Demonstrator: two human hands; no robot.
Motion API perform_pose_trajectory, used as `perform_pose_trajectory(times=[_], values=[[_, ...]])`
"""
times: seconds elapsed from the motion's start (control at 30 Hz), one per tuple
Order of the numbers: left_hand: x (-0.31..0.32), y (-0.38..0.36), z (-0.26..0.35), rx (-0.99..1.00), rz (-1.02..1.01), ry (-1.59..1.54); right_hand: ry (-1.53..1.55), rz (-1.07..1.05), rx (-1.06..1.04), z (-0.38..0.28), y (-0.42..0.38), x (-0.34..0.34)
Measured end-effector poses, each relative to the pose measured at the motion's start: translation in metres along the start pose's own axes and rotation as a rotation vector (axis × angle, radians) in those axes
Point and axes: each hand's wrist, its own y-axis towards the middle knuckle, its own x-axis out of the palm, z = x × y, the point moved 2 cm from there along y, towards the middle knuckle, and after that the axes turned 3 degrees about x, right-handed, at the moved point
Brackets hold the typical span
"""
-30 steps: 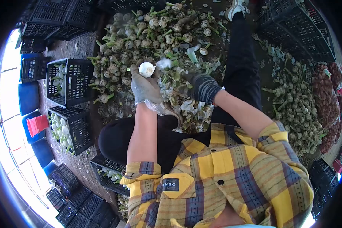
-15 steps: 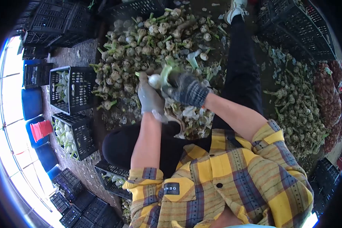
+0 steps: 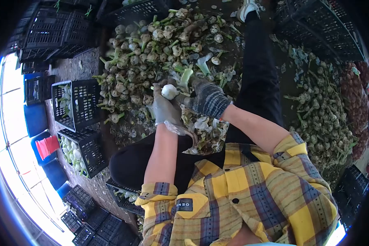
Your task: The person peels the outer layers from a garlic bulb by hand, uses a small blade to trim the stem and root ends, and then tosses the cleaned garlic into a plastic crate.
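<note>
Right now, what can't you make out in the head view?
Head view:
- Left hand: some fingers hidden behind the white bulb.
- Right hand: fingertips blurred; can't tell if they grip the green stalk.
- Shoe: far end cut off by top edge.
- Bulbs under the pile's top layer: covered.

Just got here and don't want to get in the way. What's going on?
A person's left hand, in a pale glove, holds a white bulb. The right hand, in a dark striped glove, is close beside it. A heap of dirtier bulbs lies ahead, and crates at the left hold whiter ones.
</note>
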Motion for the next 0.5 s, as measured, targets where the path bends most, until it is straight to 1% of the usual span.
perform_pose_trajectory(times=[0.1,0.13,0.2,0.23,0.27,0.37,0.4,0.43,0.47,0.5], values=[[0.009,-0.008,-0.019,-0.020,-0.049,0.024,0.037,-0.178,0.051,0.011,0.012,0.005],[0.004,0.000,-0.025,-0.016,-0.024,0.028,0.048,-0.168,0.039,0.017,0.011,0.010],[0.001,0.003,-0.030,-0.072,-0.044,0.094,0.159,-0.293,-0.102,0.033,0.008,0.029],[0.000,0.007,-0.033,-0.100,-0.052,0.127,0.215,-0.355,-0.173,0.027,0.009,0.025],[-0.010,0.025,-0.039,-0.112,-0.076,0.127,0.063,-0.544,-0.081,0.029,0.007,0.016],[-0.012,0.049,-0.051,-0.175,-0.038,0.054,0.101,-0.555,0.129,0.048,0.017,0.002],[-0.002,0.043,-0.045,-0.205,0.070,0.131,0.010,-0.526,0.154,0.059,0.017,0.002],[0.003,0.057,-0.046,-0.281,0.122,0.023,-0.080,-0.496,0.181,0.077,0.013,0.007],[0.016,0.064,-0.038,-0.273,0.079,0.045,-0.169,-0.466,0.211,0.094,0.010,0.012],[0.034,0.068,-0.027,-0.268,0.037,0.066,-0.196,-0.484,0.234,0.109,0.008,0.017]])
